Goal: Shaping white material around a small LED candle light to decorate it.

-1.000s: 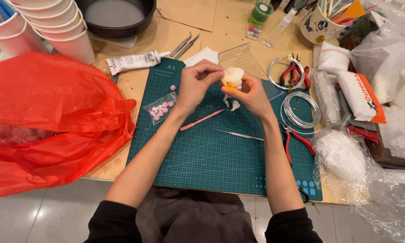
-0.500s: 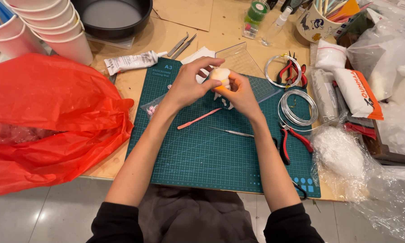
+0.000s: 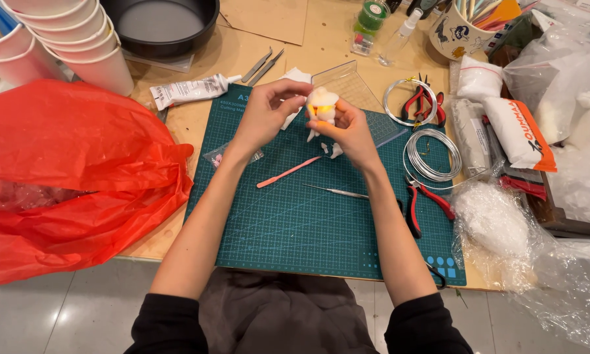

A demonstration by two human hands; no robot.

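Head view: small white clay figure (image 3: 322,105) held upright above the far edge of the green cutting mat (image 3: 295,229), right hand (image 3: 347,128) pinching its lower part, left hand (image 3: 265,115) fingertips closed on its left side.

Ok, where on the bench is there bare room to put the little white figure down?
The near part of the green cutting mat, between the forearms and below the pink stick and needle tool, is bare. The wood beside the white tube is also open. The right side is crowded: wire coils, red pliers, plastic bags.
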